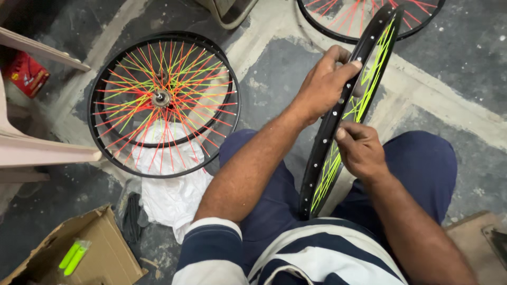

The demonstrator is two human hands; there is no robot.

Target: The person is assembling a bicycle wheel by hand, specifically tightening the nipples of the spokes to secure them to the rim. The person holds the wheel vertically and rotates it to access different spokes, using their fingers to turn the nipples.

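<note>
Frame edge cuts off the cardboard box (100,253) holding green strips (74,257), left of the rim (338,121); left hand (322,84) and right hand (359,150) clasp it.

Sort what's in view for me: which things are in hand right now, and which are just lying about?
In hand:
black rim with yellow-green spokes, upright between the knees
left hand, gripping its upper edge
right hand, fingers on the rim lower down

Lying about:
finished wheels with red and yellow spokes, stacked on the floor
white cloth
cardboard box
another wheel, top edge
</note>
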